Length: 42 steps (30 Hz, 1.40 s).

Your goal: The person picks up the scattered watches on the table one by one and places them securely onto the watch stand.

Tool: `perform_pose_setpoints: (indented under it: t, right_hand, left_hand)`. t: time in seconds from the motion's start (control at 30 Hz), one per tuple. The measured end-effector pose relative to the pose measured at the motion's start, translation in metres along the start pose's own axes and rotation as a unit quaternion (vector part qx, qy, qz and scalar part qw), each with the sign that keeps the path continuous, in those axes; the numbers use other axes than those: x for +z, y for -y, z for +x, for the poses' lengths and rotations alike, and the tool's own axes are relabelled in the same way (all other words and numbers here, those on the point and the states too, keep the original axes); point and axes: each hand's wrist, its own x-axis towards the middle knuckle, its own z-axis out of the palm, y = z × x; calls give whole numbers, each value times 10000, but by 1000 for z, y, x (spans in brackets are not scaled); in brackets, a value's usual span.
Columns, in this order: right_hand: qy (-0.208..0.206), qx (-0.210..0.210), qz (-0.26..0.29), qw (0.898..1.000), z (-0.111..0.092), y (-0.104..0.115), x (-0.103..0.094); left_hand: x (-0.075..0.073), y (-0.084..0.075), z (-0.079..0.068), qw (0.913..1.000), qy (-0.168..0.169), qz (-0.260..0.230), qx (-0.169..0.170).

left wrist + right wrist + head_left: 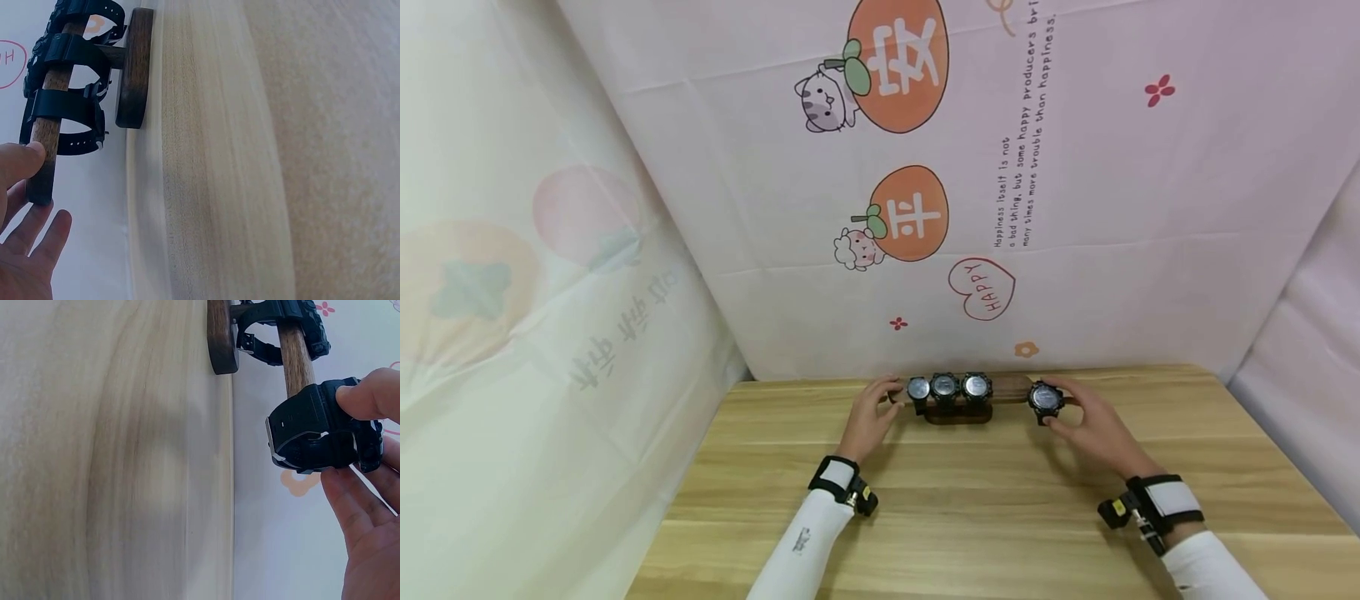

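Note:
A dark wooden watch stand (1013, 387) stands at the back of the table, its bar running left to right above a base (136, 69). Three black-strapped watches (945, 386) hang side by side on its left and middle part. My left hand (867, 423) pinches the left tip of the bar (42, 178) between thumb and fingers, beside the leftmost watch (69, 105). At the other end, my right hand (1097, 427) holds another black watch (306, 422), thumb on its case and fingers beneath. Its closed strap overlaps the bar's right end in the right wrist view.
The light wood table (955, 517) ends just behind the stand. A white printed cloth (1090, 200) rises behind it, with more cloth (550, 333) along the left side. Both wrists wear strapped cameras (1157, 504).

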Motion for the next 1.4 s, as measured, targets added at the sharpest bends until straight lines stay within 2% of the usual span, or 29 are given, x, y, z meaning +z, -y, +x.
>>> perform_pose_setpoints:
  t: [0.17, 0.47, 0.8, 1.07, 1.4]
  right_hand:
    - [32, 18, -38, 10000, 1, -1, 0]
    - [32, 303, -10, 9995, 4, -4, 2]
    - [53, 244, 72, 9997, 10, -8, 3]
    - [201, 349, 178, 9990, 15, -10, 5]
    - [226, 215, 209, 9993, 18, -15, 9]
  left_hand:
    - [0, 0, 0, 10000, 24, -2, -31]
    - [0, -1, 0, 10000, 72, -33, 11]
    - [-2, -1, 0, 9999, 124, -16, -106]
    - [-2, 0, 1, 10000, 36, 8, 12]
    - [-3, -2, 1, 9997, 128, 45, -187]
